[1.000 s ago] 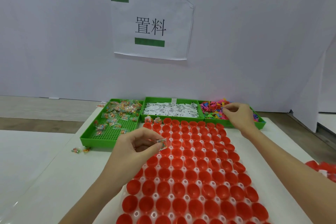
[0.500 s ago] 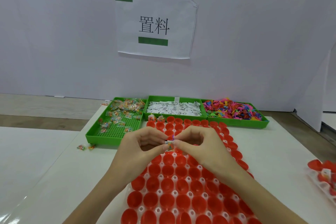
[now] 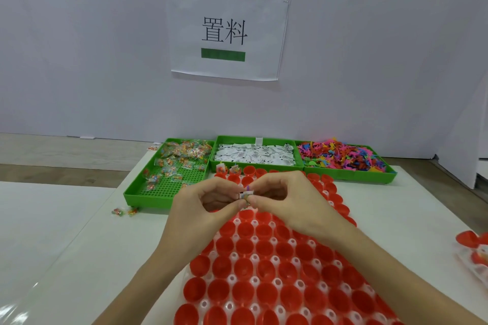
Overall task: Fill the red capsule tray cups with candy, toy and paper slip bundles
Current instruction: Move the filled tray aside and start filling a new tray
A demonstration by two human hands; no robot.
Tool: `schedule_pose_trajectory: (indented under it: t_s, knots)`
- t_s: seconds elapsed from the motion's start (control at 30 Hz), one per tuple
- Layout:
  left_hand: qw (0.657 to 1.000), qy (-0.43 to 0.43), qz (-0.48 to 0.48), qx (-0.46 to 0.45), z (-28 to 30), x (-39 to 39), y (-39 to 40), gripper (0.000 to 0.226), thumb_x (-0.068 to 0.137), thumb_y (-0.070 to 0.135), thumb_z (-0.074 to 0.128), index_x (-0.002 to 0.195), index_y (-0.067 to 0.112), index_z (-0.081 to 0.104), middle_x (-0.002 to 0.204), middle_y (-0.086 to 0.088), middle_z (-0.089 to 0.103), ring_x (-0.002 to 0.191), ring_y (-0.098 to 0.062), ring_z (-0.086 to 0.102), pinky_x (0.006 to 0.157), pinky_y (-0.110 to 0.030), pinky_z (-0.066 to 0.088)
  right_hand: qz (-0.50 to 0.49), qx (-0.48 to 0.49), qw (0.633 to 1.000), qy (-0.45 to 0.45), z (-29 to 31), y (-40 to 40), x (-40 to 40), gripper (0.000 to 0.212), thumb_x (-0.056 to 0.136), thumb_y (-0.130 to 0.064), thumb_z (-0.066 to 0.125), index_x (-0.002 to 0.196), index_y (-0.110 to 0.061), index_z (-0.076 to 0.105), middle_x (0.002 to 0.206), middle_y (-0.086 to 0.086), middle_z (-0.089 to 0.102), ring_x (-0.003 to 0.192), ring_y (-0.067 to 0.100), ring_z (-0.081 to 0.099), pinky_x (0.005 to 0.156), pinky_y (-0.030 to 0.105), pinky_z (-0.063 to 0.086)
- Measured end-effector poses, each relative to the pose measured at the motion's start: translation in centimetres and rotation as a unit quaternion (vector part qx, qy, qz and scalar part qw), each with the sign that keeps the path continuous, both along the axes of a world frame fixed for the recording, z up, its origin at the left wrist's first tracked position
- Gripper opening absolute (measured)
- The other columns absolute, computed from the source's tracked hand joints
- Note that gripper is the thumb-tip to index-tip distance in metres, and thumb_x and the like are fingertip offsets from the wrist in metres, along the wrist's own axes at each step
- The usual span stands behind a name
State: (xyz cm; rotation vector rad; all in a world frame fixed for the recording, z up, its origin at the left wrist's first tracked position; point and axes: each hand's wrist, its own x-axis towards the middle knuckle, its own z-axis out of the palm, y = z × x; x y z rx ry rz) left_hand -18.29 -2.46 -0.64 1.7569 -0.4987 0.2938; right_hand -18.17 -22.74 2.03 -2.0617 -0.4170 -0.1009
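Note:
A red capsule tray [image 3: 266, 266] with several open cups lies in front of me. Two cups in its far left corner hold small bundles [image 3: 227, 168]. Above the tray's far part, my left hand [image 3: 200, 208] and my right hand [image 3: 287, 206] meet fingertip to fingertip. Both pinch one small bundle [image 3: 245, 195] of candy, paper slip and a purple toy bit between them.
Three green bins stand behind the tray: candy [image 3: 169, 174] on the left, paper slips [image 3: 254, 153] in the middle, coloured toys [image 3: 346, 157] on the right. Loose candies [image 3: 124, 211] lie left of the bin. Another red capsule tray [image 3: 472, 248] shows at the right edge.
My right hand came back from the toy bin to meet my left hand over the tray. Both now hold the bundle together, which my left hand held alone before.

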Motion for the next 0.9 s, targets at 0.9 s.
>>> schedule_pose_trajectory:
  t_s: [0.9]
  knots:
    - [0.894,-0.094,0.052,0.434,-0.3,14.4,-3.8,0.069,0.077,0.03,0.079,0.138,0.021,0.048,0.124,0.006,0.068,0.13,-0.021,0.043,0.098,-0.033,0.024,-0.117,-0.136,0.983,-0.031,-1.7,-0.1,12.3,0.012,0.081,-0.019,0.084,0.092,-0.015,0.082,0.088,-0.001,0.078,0.085,0.009,0.071,0.087,0.03,0.057]
